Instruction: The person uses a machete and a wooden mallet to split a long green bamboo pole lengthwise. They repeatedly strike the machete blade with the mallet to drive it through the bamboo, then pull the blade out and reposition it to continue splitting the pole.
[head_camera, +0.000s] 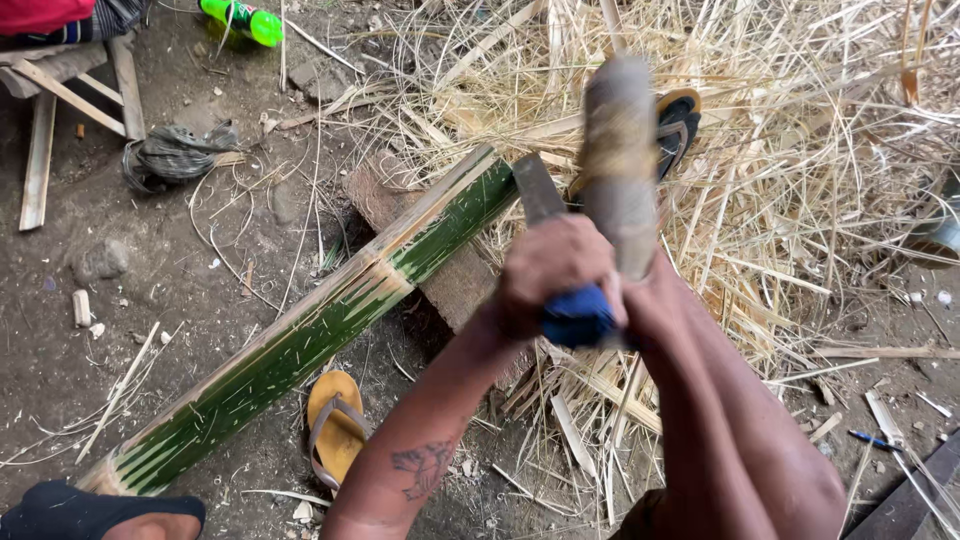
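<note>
bare dirt ground (200, 270) with a heap of dry straw-like bamboo shavings (800, 150) at upper right. centre frame, the left hand (550, 265) is clenched around a blue-handled blade (575, 315), the right hand (635, 295) gripping a blurred wooden mallet (618, 150) (raised). the split green bamboo pole (310, 335) runs diagonally from lower left, beside a yellow sandal (335, 425).

You grip a heavy blade with a blue-wrapped handle (578, 315); its dark flat steel rises steeply toward a long split green bamboo pole (320, 325). The pole lies slantwise on bare earth, its upper end resting on a reddish brick (450, 270).
</note>
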